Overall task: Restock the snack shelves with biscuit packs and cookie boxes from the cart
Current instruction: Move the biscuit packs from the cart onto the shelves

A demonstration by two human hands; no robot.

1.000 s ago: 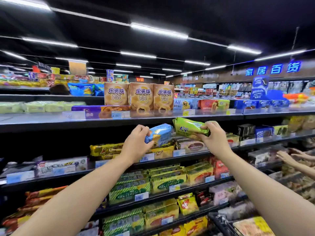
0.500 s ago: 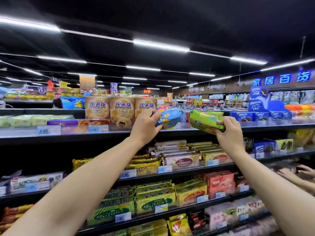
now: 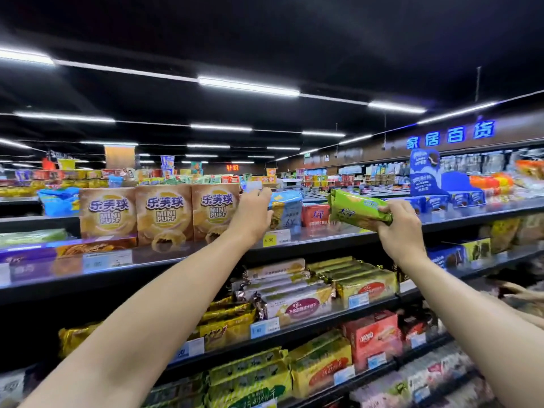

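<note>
My left hand [image 3: 253, 214] grips a blue biscuit pack [image 3: 287, 210] and holds it upright on the top shelf [image 3: 338, 235], just right of three Mini Puff boxes [image 3: 163, 214]. A green biscuit pack [image 3: 357, 210] is held by my right hand [image 3: 399, 223] by its right end, lying level just above the same shelf. A red biscuit pack [image 3: 315, 215] stands on the shelf between the two packs.
Lower shelves hold rows of beige, gold and yellow-green biscuit packs [image 3: 297, 293] and red wafer boxes [image 3: 372, 337]. Blue cookie boxes and a blue display stand [image 3: 429, 175] sit on the top shelf to the right. Another person's hand [image 3: 521, 293] reaches in at the right edge.
Both hands have risen from the second shelf's height to the top shelf. The blue pack now stands on the top shelf beside the Mini Puff boxes; the green pack is level with it.
</note>
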